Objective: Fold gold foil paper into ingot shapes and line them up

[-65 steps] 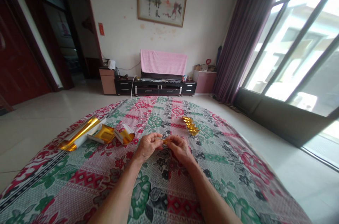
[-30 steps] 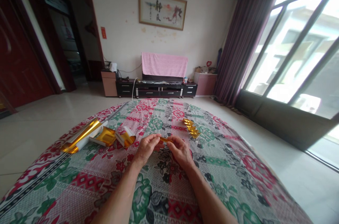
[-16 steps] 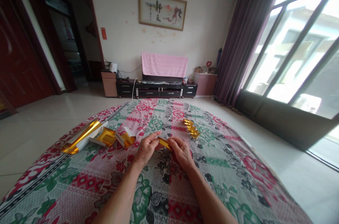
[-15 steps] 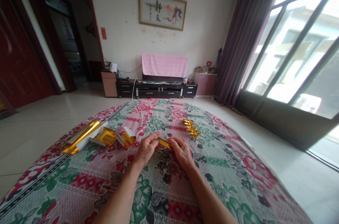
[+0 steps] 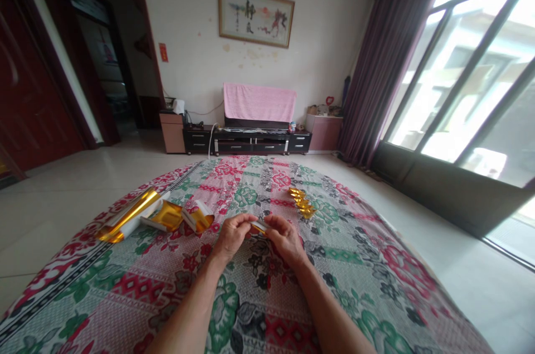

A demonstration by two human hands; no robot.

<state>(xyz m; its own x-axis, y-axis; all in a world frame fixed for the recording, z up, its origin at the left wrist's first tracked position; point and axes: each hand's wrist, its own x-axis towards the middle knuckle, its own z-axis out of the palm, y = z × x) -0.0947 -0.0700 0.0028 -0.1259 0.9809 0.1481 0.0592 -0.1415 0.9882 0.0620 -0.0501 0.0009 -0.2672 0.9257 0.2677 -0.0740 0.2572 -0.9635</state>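
Observation:
My left hand [image 5: 231, 237] and my right hand [image 5: 285, 238] meet over the floral tablecloth [image 5: 259, 292]. Both pinch a small folded piece of gold foil paper [image 5: 259, 226] between fingertips, its pale back side showing. A row of finished gold folded pieces [image 5: 301, 201] lies just beyond my right hand. To the left lie loose gold foil sheets [image 5: 125, 213] and curled gold-and-white sheets [image 5: 184, 214].
The round table stands in a tiled room. A low dark TV cabinet [image 5: 248, 139] with a pink cloth [image 5: 259, 102] is against the far wall. Large windows and a purple curtain [image 5: 384, 53] are at right, a dark doorway [image 5: 100, 64] at left.
The foil piece has been turned and folded between my fingers; its gold face showed half a second ago, now a pale side shows. My hands stay in the same place.

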